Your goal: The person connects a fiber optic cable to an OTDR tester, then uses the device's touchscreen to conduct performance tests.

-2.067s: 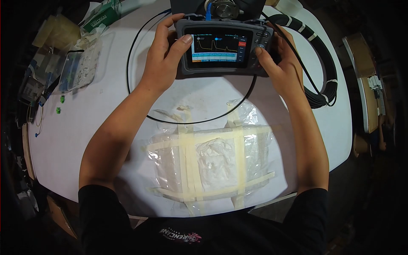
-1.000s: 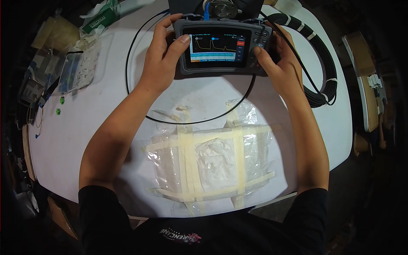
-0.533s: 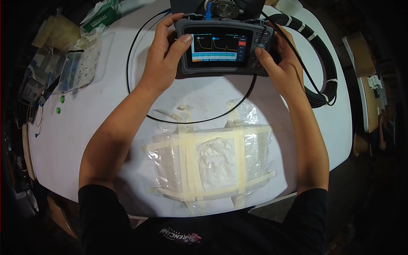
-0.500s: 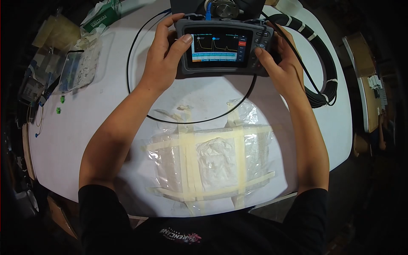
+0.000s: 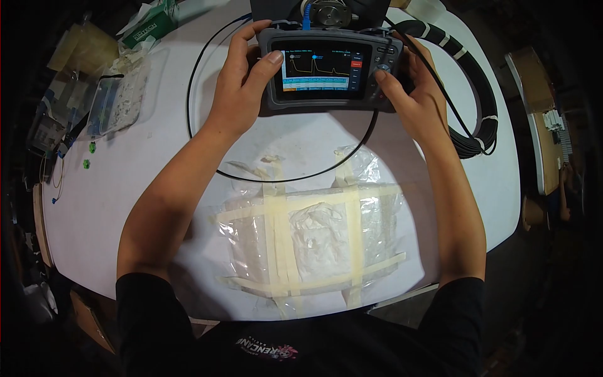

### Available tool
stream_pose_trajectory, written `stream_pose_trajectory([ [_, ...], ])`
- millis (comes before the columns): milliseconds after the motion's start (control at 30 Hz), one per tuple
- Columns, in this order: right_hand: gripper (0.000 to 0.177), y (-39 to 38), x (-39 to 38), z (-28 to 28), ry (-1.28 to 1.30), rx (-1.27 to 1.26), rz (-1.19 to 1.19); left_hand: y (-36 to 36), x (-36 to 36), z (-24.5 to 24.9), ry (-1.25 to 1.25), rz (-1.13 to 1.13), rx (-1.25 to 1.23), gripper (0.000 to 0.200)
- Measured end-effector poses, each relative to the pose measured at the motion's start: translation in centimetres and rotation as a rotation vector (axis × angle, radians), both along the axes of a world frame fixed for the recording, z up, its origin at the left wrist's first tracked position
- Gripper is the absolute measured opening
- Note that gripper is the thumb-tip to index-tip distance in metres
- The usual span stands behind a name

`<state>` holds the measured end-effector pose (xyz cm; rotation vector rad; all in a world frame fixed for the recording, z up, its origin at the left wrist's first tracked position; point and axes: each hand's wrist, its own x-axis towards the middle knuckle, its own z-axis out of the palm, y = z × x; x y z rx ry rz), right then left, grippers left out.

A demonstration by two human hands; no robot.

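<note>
In the head view, you have the handheld tester (image 5: 328, 70) gripped at both ends, near the middle of the far edge of the white table (image 5: 107, 207). Your left hand (image 5: 242, 85) is curled around its left end, fingers behind the case and thumb laid on the bezel beside the lit screen. Your right hand (image 5: 411, 91) is wrapped around the right end, thumb on the buttons beside the screen. The screen shows a yellow trace with peaks above an orange bar. Whether the tester's lower edge rests on the table cannot be told.

A blue connector (image 5: 306, 12) is plugged into the tester's top. A thin black cable (image 5: 196, 69) loops on the table from under your left forearm to below the tester. A thick coil of black cable (image 5: 474, 88) lies toward the right edge, just beside your right hand. Between your forearms, near the front edge, a plastic sheet (image 5: 314, 242) is taped down with crossing strips. A clear bag of white parts (image 5: 119, 94) sits toward the left edge.
</note>
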<state>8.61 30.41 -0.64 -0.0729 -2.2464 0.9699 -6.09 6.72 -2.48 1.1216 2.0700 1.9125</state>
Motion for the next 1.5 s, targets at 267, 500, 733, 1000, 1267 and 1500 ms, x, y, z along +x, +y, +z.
stream_pose_trajectory([
  [267, 0.062, -0.25, 0.06, 0.07, -0.006, -0.073, 0.014, -0.04, 0.01, 0.12, -0.001, 0.001, -0.006, 0.053],
  [500, 0.062, 0.13, -0.11, -0.38, 0.023, -0.017, 0.011, -0.06, 0.02, 0.06, 0.006, 0.002, -0.010, 0.052],
  [733, 0.061, -0.06, -0.08, -0.21, 0.033, -0.003, 0.013, -0.01, -0.10, -0.05, 0.008, -0.012, 0.008, 0.051],
  [1000, 0.063, -0.02, -0.13, -0.39, 0.011, -0.021, 0.002, 0.02, 0.01, 0.03, 0.010, 0.000, 0.001, 0.052],
  [1267, 0.062, -0.26, 0.05, -0.29, -0.001, -0.019, -0.004, 0.01, -0.04, -0.04, 0.017, 0.008, -0.006, 0.053],
  [1500, 0.062, -0.03, -0.17, -0.65, 0.044, 0.037, -0.009, 0.01, 0.07, 0.06, 0.005, 0.007, -0.012, 0.053],
])
